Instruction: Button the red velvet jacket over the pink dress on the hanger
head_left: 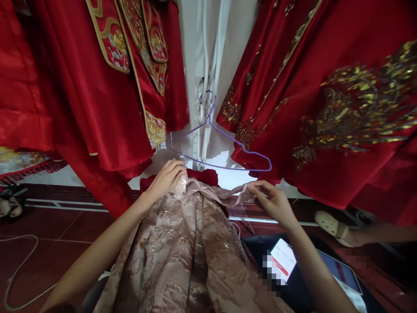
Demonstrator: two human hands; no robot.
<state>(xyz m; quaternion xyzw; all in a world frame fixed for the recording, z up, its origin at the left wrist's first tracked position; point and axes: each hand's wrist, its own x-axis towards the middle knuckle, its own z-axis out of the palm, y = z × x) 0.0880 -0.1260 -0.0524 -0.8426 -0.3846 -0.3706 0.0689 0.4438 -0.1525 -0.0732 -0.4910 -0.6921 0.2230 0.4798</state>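
Observation:
A dusty-pink brocade garment (182, 243) with a shiny raised pattern hangs down in loose folds before me. My left hand (172, 176) is closed on its gathered upper edge, fingers curled over the cloth. Out to the right, my right hand (272, 200) pinches the end of a narrow fabric strip (228, 195) that runs from the same edge. Just beyond both hands, a purple wire hanger (220, 167) hangs with no garment on it. Dark red cloth (203, 177) shows behind the pink garment's top; whether the two are joined I cannot tell.
Red gold-trimmed garments (127, 100) hang on the left, and red sequined ones (293, 130) on the right. White metal poles (205, 65) stand between them. At lower right are a lit phone (282, 261) and a tablet (340, 269). Another person's foot wears a beige clog (330, 226). A white cable (19, 269) lies on the floor.

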